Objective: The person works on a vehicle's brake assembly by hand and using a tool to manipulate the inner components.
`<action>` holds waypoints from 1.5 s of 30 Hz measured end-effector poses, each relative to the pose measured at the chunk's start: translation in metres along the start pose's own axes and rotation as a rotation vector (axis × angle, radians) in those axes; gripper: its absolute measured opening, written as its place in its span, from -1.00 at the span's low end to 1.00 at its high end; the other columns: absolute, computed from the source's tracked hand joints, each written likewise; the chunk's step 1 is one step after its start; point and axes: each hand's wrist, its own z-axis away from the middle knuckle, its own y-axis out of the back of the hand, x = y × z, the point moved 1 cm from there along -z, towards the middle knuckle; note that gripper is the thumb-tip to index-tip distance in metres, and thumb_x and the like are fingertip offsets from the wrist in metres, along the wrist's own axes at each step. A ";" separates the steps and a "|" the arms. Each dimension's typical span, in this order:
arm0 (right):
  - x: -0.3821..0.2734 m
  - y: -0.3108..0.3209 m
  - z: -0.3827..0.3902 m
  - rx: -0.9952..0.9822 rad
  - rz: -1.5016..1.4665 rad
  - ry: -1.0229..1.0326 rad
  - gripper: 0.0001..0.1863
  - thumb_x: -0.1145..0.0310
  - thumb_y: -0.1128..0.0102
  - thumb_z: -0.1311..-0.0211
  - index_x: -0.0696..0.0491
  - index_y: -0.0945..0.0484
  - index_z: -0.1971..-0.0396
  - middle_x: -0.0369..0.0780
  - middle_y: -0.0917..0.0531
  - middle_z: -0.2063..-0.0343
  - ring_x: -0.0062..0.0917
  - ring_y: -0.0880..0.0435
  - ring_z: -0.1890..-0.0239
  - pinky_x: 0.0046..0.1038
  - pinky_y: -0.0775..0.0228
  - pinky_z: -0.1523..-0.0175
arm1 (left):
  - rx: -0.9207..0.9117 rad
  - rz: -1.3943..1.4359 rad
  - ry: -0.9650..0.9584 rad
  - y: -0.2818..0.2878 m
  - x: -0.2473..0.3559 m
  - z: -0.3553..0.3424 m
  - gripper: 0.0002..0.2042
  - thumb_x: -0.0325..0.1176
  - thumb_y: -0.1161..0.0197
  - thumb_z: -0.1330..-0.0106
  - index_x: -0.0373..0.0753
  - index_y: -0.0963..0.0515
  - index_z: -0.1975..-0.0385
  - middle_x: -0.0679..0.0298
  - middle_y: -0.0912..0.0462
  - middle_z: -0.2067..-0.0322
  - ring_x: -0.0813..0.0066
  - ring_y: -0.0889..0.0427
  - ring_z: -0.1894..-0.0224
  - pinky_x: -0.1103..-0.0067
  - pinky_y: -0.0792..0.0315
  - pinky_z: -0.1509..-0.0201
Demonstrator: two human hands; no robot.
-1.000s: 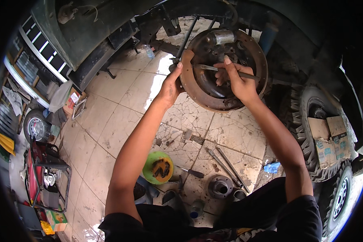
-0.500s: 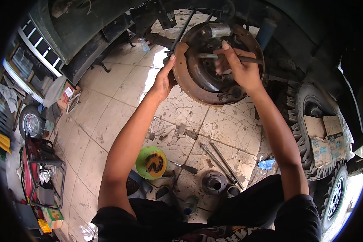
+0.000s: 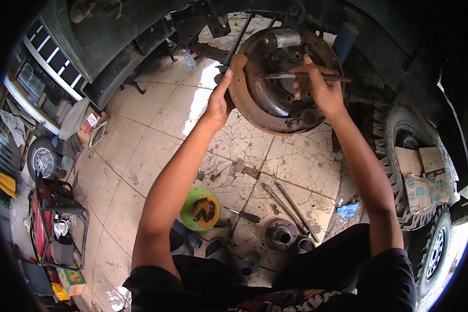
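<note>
Jar (image 3: 250, 262): nearest, between the legs; a foot shift could knock it.
Flanged hub (image 3: 281, 229): near, right of jar; looks steady, bore faces up, so falling grit could get in.
Green bowl (image 3: 186, 210): left of hub, dark pieces inside; a dropped left elbow could tip it.
Screwdriver (image 3: 250, 216) and steel bars (image 3: 285, 208): loose on tiles beyond hub; could roll underfoot.
Left hand (image 3: 218, 109): thumb on brake shoe's left edge, fingers hidden; cannot tell if clamped. A slip would likely scrape knuckles.
Right hand (image 3: 325, 93): apart from left, pinching slim flat-tipped tool (image 3: 283, 76), likely a brush; loose pinch could drop it.
Brake shoe (image 3: 240, 86): far, left side of drum-brake assembly (image 3: 281, 101); uneven push could shift it.
Silver cylinder (image 3: 285, 38): farthest, assembly's top; stray tool stroke could knock it.
</note>
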 end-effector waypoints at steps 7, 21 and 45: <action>0.000 -0.004 0.015 0.105 0.036 0.076 -0.49 0.01 -0.02 -0.41 0.24 -0.61 0.30 -0.24 -0.57 0.56 -0.62 -0.58 0.61 -0.59 -0.42 0.50 | 0.137 0.004 -0.153 0.002 -0.009 -0.022 -0.38 0.01 -0.24 -0.28 -0.27 -0.35 -0.22 0.20 -0.39 -0.21 0.39 -0.26 -0.29 0.47 -0.04 -0.38; -0.039 -0.037 0.008 0.047 0.303 0.217 -0.71 0.23 -0.03 -0.44 0.10 -0.56 0.06 -0.29 -0.59 0.41 -0.72 -0.54 0.50 -0.64 -0.37 0.45 | 0.099 -0.283 -0.164 -0.004 0.048 -0.031 -0.62 -0.42 -0.35 -0.08 -0.40 -0.56 0.08 0.13 -0.66 0.21 0.41 -0.60 0.13 0.55 -0.42 0.01; -0.080 -0.070 0.047 -0.453 0.902 0.232 -0.22 0.78 0.13 0.03 0.14 -0.16 -0.34 -0.07 -0.42 -0.20 -0.32 -0.38 -0.28 -0.30 -0.19 -0.34 | 0.049 -0.141 -0.258 0.012 -0.011 -0.009 -0.48 0.06 -0.30 -0.23 -0.34 -0.48 0.12 0.21 -0.57 0.23 0.50 -0.54 0.23 0.55 -0.46 0.19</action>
